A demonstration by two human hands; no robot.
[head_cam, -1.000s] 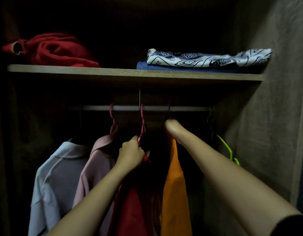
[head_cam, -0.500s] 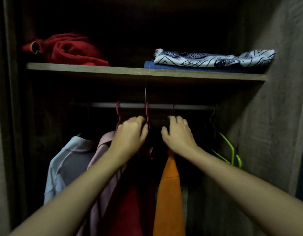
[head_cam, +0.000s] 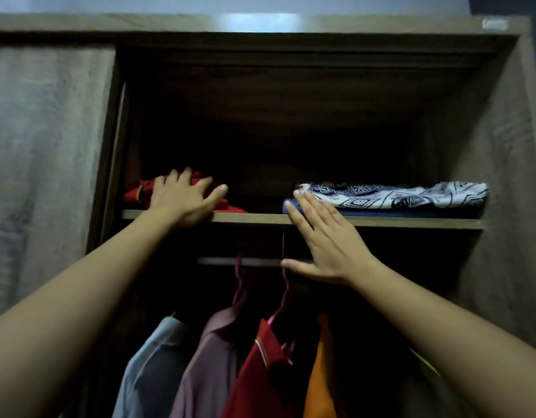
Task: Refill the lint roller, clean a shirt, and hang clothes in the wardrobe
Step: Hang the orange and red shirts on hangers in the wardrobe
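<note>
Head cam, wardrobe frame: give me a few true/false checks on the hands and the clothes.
1. The left hand rests on the red cloth on the shelf. True.
2. The right hand grips a hanger. False: its fingers are straight and it holds nothing, with its fingertips up by the shelf edge.
3. The patterned cloth lies on top of a folded blue cloth. True.
4. The red shirt hangs furthest left. False: the light blue shirt is furthest left. The red one hangs between the mauve shirt and the orange garment.
5. The rail runs above the shelf. False: it runs below it.
</note>
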